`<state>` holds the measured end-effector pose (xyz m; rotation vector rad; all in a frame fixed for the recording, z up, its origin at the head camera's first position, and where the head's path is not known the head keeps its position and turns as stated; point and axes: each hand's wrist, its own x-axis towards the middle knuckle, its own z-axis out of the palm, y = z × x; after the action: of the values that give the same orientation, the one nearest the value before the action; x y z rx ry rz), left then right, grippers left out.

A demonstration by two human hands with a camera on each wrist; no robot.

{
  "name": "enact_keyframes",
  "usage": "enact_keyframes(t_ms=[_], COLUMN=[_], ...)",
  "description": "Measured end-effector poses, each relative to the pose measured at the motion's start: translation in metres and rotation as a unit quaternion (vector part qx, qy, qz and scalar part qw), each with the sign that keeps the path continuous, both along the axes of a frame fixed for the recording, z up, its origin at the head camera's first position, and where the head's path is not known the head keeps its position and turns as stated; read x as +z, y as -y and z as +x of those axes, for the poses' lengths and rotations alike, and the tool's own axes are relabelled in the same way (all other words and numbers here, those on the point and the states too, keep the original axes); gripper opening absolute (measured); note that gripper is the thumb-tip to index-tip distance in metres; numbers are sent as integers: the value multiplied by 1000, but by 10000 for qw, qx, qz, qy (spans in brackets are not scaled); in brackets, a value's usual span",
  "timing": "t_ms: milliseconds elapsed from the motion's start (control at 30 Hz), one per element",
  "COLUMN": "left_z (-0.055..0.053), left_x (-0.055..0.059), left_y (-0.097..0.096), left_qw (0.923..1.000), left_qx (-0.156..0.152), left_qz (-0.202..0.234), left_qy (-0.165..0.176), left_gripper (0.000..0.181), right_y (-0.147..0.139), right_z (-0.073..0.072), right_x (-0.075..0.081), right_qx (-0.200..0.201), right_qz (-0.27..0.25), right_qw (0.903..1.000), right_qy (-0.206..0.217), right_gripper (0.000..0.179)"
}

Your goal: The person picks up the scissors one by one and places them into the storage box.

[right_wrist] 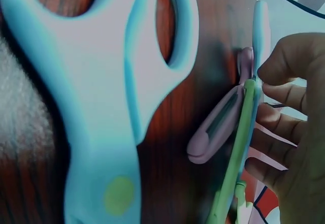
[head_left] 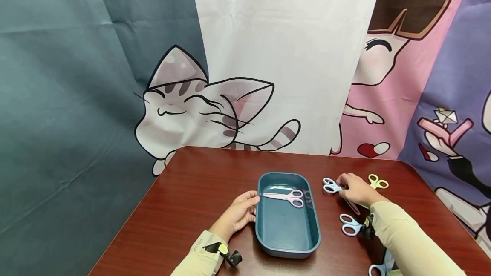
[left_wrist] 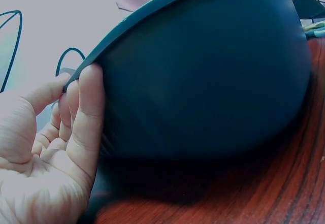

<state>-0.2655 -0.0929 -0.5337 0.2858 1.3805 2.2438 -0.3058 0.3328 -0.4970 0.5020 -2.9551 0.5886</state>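
My left hand (head_left: pixel 241 212) pinches the left rim of a deep teal plastic tray (head_left: pixel 285 235), thumb on top and fingers against the outer wall (left_wrist: pixel 203 82). Inside the tray lies a pair of pale pink scissors (head_left: pixel 281 196), handles to the right. Right of the tray, my right hand (head_left: pixel 356 188) holds light blue scissors (head_left: pixel 330 185) with its fingertips, their handle loops pointing left. Close under that hand are pink scissors (right_wrist: pixel 203 140) and green-yellow scissors (right_wrist: pixel 236 148). The hand hides much of the blue pair.
Another light blue pair of scissors (head_left: pixel 350 225) lies near my right wrist, and blue handles (head_left: pixel 377 268) show by the sleeve at the bottom. Yellow handles (head_left: pixel 378 182) stick out beyond the right hand. A printed cloth (head_left: pixel 287 54) hangs behind the reddish-brown table (head_left: pixel 207 173).
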Motion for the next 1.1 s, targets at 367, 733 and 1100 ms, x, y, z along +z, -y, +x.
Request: enact_keyframes(t_ms=[367,733,1100], left_z=[1,0,0], left_x=[-1,-2,-2], left_y=[1,0,0], left_qw=[9999,10000,9999], left_qx=[-80,-43,-91], left_qz=[112,44,59], left_qy=[-37,-51,-117], left_gripper=[6,6,9], right_y=[1,3,6], right_z=[1,1,0], right_x=[-4,-7,-1], right_qx=[-180,-267,-110], right_qz=[161,264,97], right_qw=[9997,9993,9990], right_qy=[51,-12,-426], right_gripper=[21,16,14])
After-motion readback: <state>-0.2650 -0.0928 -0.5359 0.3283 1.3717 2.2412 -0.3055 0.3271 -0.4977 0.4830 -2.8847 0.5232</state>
